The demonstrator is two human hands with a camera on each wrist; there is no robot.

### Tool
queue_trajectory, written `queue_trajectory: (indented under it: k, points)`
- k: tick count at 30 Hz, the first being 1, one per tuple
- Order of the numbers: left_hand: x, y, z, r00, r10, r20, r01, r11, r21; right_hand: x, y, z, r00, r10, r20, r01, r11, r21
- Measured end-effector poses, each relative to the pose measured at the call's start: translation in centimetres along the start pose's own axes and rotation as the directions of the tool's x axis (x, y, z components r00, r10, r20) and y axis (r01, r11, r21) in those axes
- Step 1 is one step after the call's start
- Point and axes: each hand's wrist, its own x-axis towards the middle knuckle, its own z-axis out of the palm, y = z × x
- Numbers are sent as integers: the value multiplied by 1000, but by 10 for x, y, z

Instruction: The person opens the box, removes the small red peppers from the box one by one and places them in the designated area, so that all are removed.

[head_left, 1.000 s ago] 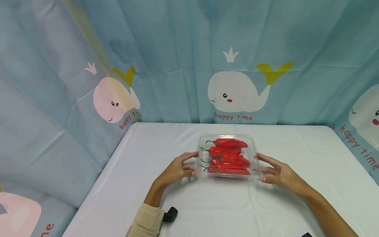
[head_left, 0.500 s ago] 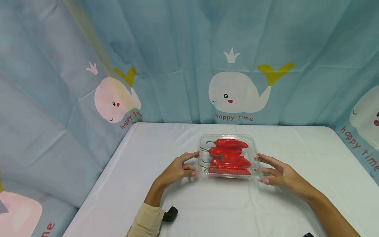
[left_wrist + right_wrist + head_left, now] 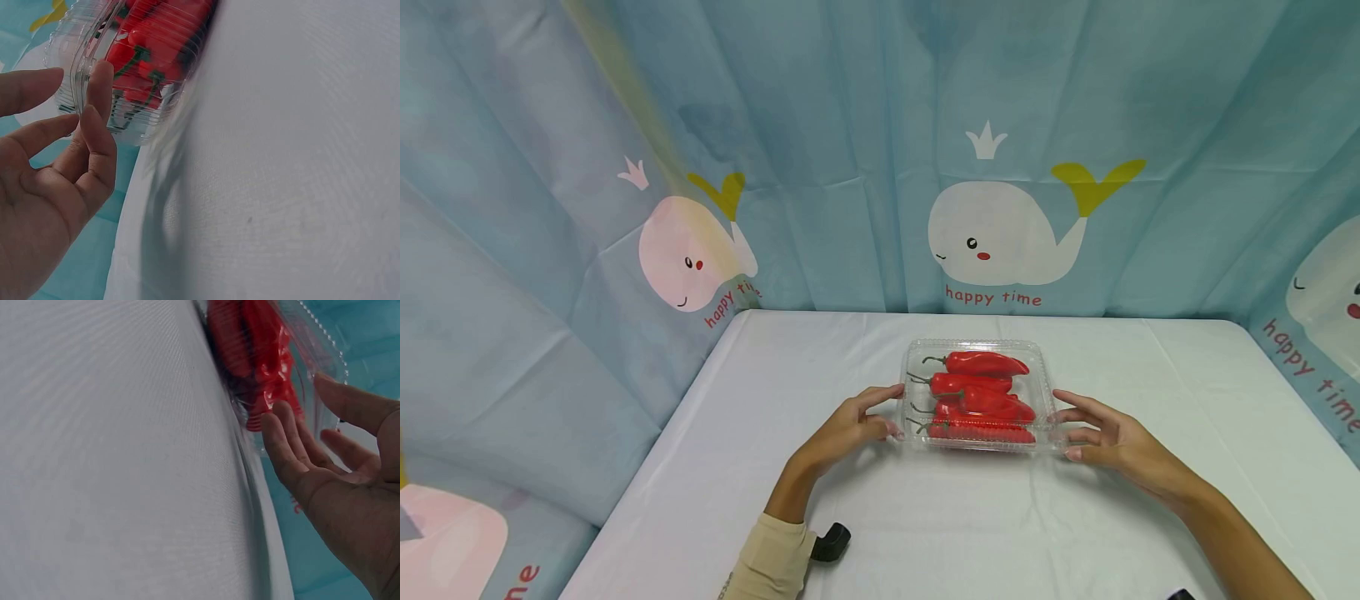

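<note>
Clear plastic clamshell box (image 3: 1041, 385) is set on a white tablecloth (image 3: 970, 517), toward 5 o'clock from the middle of the head view, with its long axis laid from 9 to 3 o'clock. Red peppers (image 3: 996, 404) are seen packed inside, their lengths laid the same way: green stems (image 3: 141, 54) are pointed toward 9 o'clock and tapered tips toward 3. The lid appears to be closed, and fine ribs are moulded along the sides; the peppers are glossy, slender and partly stacked. At the 9 o'clock end, the box is touched by the left hand (image 3: 848, 425), whose index finger is stretched to the rim while the thumb and other fingers are bent, with tips drawn close together at the corner; whether the plastic is actually pinched cannot be told. At the 3 o'clock end, the right hand (image 3: 1108, 433) is held with thumb and fingers spread apart, only slightly bent, their tips at the box's edge; which tips are in contact cannot be told. The left forearm is covered by a beige sleeve (image 3: 771, 558). Toward 12 o'clock, a pale blue curtain (image 3: 820, 125) is printed with whales (image 3: 1000, 225) and "happy time".
</note>
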Motion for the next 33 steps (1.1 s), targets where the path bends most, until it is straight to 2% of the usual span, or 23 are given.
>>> queue_trajectory:
  k: [7,10,16,20,27,33]
  points:
    - [0,-2,1,1000,-6,3,6,998,-62,1,2,-1,996,-72,51,67,993,96]
    - [0,-2,2,1000,-12,-4,12,998,-62,2,1,-1,996,-69,56,63,993,103]
    - [1,-2,3,1000,-6,-7,5,998,-67,1,0,0,999,-17,46,14,997,82]
    - [1,-2,3,1000,2,-9,-2,998,-70,1,0,1,999,-16,41,13,997,75]
    - [1,-2,4,1000,15,-12,-16,996,-86,2,0,5,999,30,-32,-30,1000,9]
    - [2,-4,4,1000,13,-16,-15,996,-84,2,0,10,998,1,-55,-2,1000,-17]
